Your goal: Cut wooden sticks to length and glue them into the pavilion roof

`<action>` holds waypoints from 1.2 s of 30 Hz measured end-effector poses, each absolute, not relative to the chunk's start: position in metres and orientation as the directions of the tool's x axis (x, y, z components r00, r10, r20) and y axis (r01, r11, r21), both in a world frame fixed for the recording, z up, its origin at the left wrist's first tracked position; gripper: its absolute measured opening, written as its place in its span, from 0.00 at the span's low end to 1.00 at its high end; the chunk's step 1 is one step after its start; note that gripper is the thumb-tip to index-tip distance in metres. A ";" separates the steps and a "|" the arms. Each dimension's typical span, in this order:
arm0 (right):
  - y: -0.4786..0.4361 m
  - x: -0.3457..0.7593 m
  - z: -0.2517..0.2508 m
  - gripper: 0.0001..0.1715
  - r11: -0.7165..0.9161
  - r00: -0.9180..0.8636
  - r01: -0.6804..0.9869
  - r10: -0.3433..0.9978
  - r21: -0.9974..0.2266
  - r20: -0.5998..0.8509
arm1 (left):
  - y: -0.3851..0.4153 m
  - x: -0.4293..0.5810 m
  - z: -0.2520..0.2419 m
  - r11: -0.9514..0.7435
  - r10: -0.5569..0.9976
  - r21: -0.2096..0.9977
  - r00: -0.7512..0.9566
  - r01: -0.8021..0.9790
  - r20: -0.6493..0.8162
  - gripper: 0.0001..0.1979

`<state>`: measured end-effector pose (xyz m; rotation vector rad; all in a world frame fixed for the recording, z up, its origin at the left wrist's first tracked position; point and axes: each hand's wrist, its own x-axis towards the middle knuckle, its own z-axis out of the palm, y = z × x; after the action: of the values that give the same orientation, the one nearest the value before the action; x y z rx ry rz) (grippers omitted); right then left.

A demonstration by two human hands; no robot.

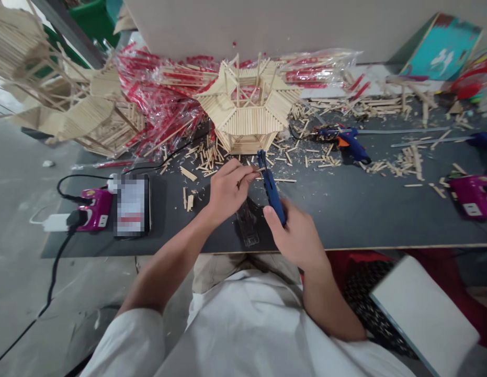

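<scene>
My left hand (228, 189) is closed in a pinch on a thin wooden stick (256, 170), held out toward the jaws of blue-handled cutters (270, 184). My right hand (296, 234) is wrapped round the cutters' handles, their tip pointing away from me and meeting the stick's end. Just beyond stands a hexagonal roof model (246, 107) built of wooden sticks. Both hands hover over the dark board (364, 209) in front of me.
Cut stick bits (206, 157) litter the board. A blue glue gun (347, 142) lies to the right, a phone (131, 205) and a pink power strip (94, 208) to the left, another pink strip (474, 195) far right. Red-printed plastic wrappers (160, 99) and stick structures (58, 104) are piled behind.
</scene>
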<state>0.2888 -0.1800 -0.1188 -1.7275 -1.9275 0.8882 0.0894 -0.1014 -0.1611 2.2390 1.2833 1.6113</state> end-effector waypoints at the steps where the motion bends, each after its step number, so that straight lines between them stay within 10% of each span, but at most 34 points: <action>1: -0.179 0.288 -0.120 0.27 0.035 -0.151 0.732 0.982 -0.680 -0.112 | -0.101 0.089 -0.161 -0.634 0.677 0.523 0.083 0.570 0.731 0.10; 36: -0.167 0.292 -0.131 0.27 0.089 -0.250 0.803 0.948 -0.589 -0.198 | -0.107 0.098 -0.164 -0.534 0.715 0.554 -0.008 0.638 0.699 0.12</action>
<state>0.2923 -0.1667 -0.1312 -1.7578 -2.1313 0.8995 0.0982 -0.1065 -0.1637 2.1595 1.4770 1.6029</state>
